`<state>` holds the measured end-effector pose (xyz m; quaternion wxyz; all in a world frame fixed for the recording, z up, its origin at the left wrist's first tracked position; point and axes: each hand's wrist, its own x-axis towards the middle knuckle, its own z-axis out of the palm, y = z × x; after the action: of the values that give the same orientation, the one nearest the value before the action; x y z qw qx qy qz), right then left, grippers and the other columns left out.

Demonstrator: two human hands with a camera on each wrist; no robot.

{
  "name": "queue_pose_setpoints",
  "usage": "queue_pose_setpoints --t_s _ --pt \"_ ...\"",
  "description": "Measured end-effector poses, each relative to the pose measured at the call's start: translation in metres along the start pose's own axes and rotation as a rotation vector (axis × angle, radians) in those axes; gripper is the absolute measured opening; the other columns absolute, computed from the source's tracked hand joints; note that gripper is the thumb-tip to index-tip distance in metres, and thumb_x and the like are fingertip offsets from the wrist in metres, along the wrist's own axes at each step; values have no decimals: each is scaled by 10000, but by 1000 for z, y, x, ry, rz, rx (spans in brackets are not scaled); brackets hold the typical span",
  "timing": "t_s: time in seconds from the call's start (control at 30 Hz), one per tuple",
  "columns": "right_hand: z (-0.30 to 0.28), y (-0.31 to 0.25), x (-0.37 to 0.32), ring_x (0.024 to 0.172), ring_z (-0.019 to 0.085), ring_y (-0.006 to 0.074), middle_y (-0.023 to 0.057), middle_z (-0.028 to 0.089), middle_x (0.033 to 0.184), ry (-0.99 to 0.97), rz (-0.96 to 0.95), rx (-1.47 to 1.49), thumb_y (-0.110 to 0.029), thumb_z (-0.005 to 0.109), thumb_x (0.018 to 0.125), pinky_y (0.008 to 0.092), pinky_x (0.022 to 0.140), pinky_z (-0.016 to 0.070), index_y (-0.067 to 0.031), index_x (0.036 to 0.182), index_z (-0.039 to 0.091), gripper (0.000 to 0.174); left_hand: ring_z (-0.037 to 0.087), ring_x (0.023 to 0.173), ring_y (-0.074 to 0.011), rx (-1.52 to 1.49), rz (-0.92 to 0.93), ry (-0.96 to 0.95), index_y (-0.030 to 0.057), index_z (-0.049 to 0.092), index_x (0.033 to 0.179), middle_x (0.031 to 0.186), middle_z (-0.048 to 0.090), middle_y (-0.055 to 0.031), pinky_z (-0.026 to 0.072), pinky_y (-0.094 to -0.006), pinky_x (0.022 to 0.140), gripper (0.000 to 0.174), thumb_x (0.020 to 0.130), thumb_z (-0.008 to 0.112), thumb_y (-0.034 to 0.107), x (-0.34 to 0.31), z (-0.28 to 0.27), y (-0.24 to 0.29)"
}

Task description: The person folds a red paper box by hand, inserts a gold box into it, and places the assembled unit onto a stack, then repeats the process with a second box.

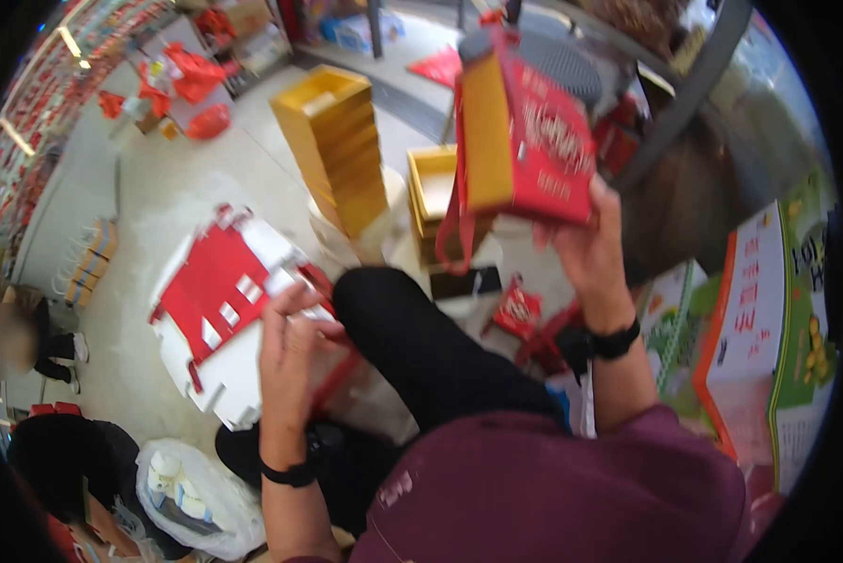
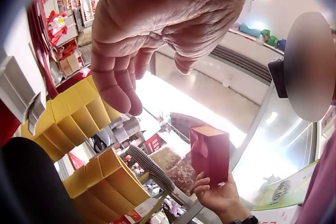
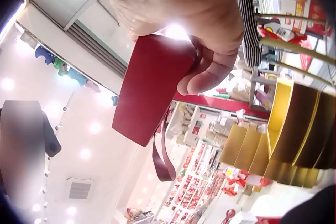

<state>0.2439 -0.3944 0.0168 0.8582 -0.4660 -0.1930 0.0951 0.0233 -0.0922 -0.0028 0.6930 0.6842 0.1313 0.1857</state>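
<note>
The red gift box (image 1: pixel 544 141) is raised well above the floor, at the upper middle of the head view and tilted, with its printed red face to the right. A yellow inner tray (image 1: pixel 487 131) shows along its left side. The right hand (image 1: pixel 586 249) grips the box from below, fingers and thumb clamped on its lower corner. In the right wrist view the thumb presses flat on the red card. A dark red ribbon handle (image 1: pixel 452 235) hangs loose from the box, touching nothing.

The left hand (image 1: pixel 288 342) is low, well apart from the box. Its fingers are loosely bent with nothing between them, and the fingertips sit at the white edge of a flat red-and-white carton blank (image 1: pixel 210 300) lying on the pale floor.

The person's black-trousered knee (image 1: pixel 412 328) rises between the two hands. Beyond the knee stands a tall stack of yellow trays (image 1: pixel 337 145), with a lower stack of yellow trays (image 1: pixel 431 192) just beside it. The lower stack sits directly under the raised box and is partly hidden by it. Behind the box is a round black stool (image 1: pixel 558 61).

To the right stand printed green-and-orange cartons (image 1: pixel 769 319). A clear plastic bag (image 1: pixel 196 497) holding white items lies at the lower left.
</note>
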Motion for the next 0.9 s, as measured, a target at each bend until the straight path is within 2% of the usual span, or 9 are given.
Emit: queue_pose_setpoints --t_s 0.13,0.23,0.37,0.5,0.7,0.73,0.8,0.83,0.9 --pt "-41 -11 -10 747 691 240 127 739 933 168 -25 -62 -464 421 1091 363 630 549 -15 1227 634 515 693 994 -161 62 -55 35 -20 485 1486 1311 619 -166 544 -293 837 546 1130 490 394 -10 -1 -7" --pt "-80 2 -23 745 703 215 123 750 1006 244 4 -136 -451 447 1065 359 627 572 -33 1222 630 483 696 1000 -165 76 -79 6 -20 490 1483 1308 617 -159 534 -291 839 575 1137 454 438 -14 -4 -16" --pt "-111 24 -36 737 697 198 110 748 985 482 37 -179 -486 466 1047 337 605 574 -53 1206 635 491 693 994 -167 76 -94 4 -29 490 1479 1300 626 -162 533 -299 835 581 1137 450 439 -17 -1 -17" --pt "-145 54 -33 743 690 176 81 730 1002 738 183 -398 -478 490 1046 345 619 587 -71 1190 634 455 692 992 -169 53 -97 5 -27 498 1474 1291 637 -157 534 -299 837 571 1138 449 432 -19 -1 -22" --pt "-194 112 -27 727 691 237 139 698 1016 805 383 -646 -511 548 966 393 556 602 -6 1172 627 551 680 995 -162 28 -126 -8 -33 523 1441 1287 635 -165 534 -302 849 567 1129 479 438 -25 3 -24" --pt "-203 122 -28 778 691 252 130 694 1052 794 441 -706 -537 536 989 403 607 613 -7 1225 633 588 679 995 -163 36 -132 -9 -33 524 1439 1284 636 -164 534 -302 850 571 1127 479 443 -26 3 -24" --pt "-219 146 -29 796 694 270 148 690 1084 807 499 -803 -521 552 976 416 600 617 17 1275 614 619 676 997 -165 51 -145 -10 -34 527 1436 1279 639 -163 534 -304 851 580 1125 480 454 -28 4 -25" --pt "-231 157 -27 861 694 320 171 680 1155 830 601 -794 -511 559 973 465 648 625 28 1336 583 650 675 995 -165 57 -148 -17 -35 529 1433 1277 640 -163 533 -303 852 581 1125 479 455 -28 4 -25" --pt "-249 183 -25 923 692 356 167 680 1165 927 703 -809 -502 541 979 516 671 621 21 1330 595 633 673 992 -164 71 -153 -28 -36 534 1427 1274 642 -161 531 -303 854 582 1125 477 458 -28 5 -25"
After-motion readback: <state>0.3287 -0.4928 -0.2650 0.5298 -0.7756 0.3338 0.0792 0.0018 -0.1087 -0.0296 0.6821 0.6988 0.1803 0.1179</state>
